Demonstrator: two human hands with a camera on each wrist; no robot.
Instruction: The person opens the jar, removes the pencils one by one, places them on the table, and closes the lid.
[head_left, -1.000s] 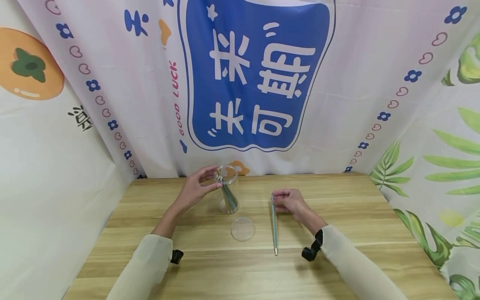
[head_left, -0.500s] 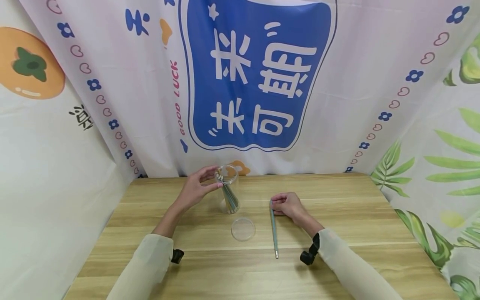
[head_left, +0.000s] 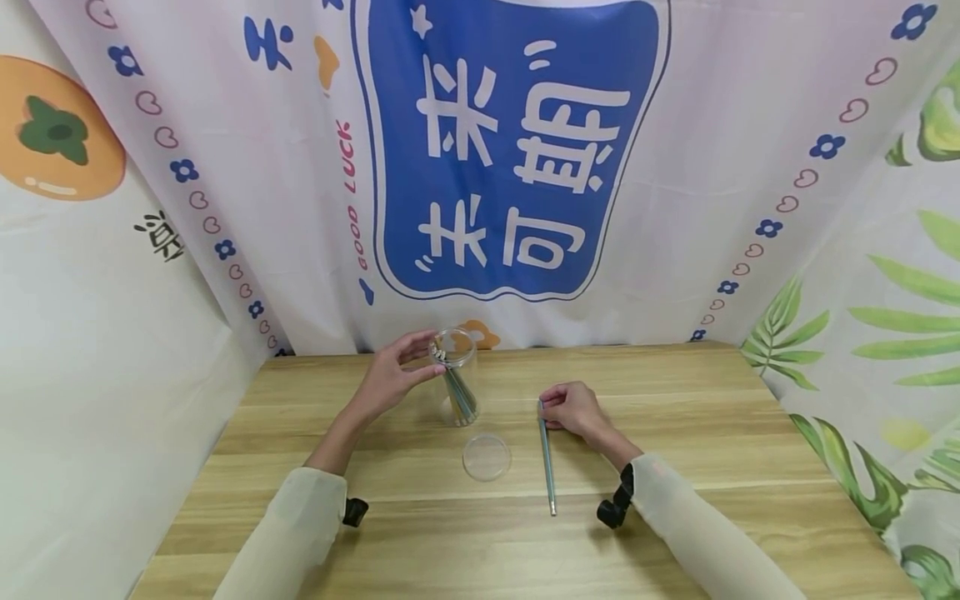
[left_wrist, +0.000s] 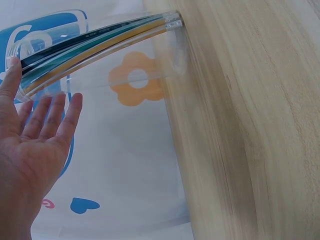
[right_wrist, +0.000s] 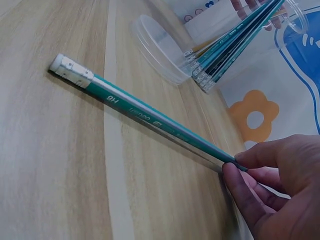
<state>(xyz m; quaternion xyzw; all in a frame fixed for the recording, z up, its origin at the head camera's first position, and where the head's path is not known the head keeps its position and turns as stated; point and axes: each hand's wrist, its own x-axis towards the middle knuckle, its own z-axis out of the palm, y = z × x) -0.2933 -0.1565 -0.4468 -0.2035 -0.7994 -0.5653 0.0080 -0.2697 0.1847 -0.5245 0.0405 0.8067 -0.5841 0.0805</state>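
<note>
My left hand (head_left: 393, 377) holds a clear round jar (head_left: 467, 392) near its rim, thumb on the near side and fingers at the far side. The jar stands upright on the table. Several pencils (left_wrist: 95, 45), green, dark and yellow, lean inside it with their eraser ends down. To the right of the jar, my right hand (head_left: 576, 410) pinches a green pencil (right_wrist: 145, 115) by its tip end between thumb and fingers. That pencil points its white eraser toward me, low over or on the table; its tip is hidden by the fingers.
A clear round lid (head_left: 486, 458) lies flat on the wooden table (head_left: 420, 533) in front of the jar, left of the held pencil. A printed cloth (head_left: 315, 250) hangs behind the table's far edge. Side cloths flank the table.
My right hand has shifted slightly toward me and to the left with the pencil, whose eraser end sits a little nearer. The left hand and the jar have stayed put.
</note>
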